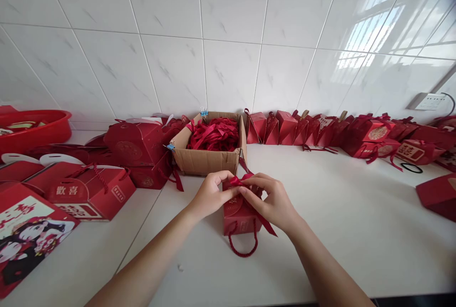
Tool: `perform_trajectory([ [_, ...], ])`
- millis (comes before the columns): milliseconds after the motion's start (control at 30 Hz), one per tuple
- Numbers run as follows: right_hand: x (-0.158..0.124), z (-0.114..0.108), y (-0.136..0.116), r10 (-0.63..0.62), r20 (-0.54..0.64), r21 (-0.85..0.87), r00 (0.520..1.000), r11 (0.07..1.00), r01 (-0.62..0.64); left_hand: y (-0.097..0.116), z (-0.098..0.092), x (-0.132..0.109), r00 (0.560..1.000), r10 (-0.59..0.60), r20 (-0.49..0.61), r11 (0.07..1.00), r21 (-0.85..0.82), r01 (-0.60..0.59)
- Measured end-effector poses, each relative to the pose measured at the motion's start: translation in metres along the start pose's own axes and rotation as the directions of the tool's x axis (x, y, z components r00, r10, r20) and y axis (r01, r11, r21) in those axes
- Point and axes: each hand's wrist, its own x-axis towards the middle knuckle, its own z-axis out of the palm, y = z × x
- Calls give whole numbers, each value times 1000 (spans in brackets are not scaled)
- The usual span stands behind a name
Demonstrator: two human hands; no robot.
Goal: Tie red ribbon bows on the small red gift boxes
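Observation:
A small red gift box (239, 219) stands on the white table in front of me, its twisted cord handle (243, 253) drooping over the near side. On top of it lies a dark red satin ribbon (235, 181), looped where my fingertips meet, with one tail hanging at the right. My left hand (216, 192) pinches the ribbon from the left between thumb and fingers. From the right, my right hand (270, 198) pinches it too, thumb and forefinger together. The fingers partly hide the loop and the box top.
Behind the box, a cardboard carton (206, 162) holds a heap of red ribbons (213, 134). Red gift boxes crowd the left, near a red plastic basin (42, 129). More boxes (287, 126) line the tiled wall at right, with a black ring (411, 168) in front of some.

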Motion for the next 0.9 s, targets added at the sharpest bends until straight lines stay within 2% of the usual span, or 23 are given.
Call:
perform_trajectory([
  [100, 0, -4, 3, -3, 43, -30, 999, 1000, 4, 1, 0, 0, 1000, -6, 11, 1000, 5, 6],
  [267, 2, -2, 12, 40, -46, -63, 998, 997, -43, 4, -1, -1, 999, -18, 38, 1000, 2, 18],
  [467, 3, 0, 14, 139, -78, -60, 987, 988, -144, 0, 1, -3, 987, 136, -85, 972, 203, -116],
  [600, 2, 1, 10, 159, -45, -17, 986, 987, -160, -1, 2, -4, 973, 188, -131, 948, 285, -145],
  [800, 2, 3, 7, 201, -33, -29, 979, 979, -202, 0, 1, -6, 980, 165, -109, 947, 296, -126],
  [900, 3, 3, 10, 243, 0, 37, 970, 969, -243, -1, 2, -6, 979, 174, -111, 946, 296, -134],
])
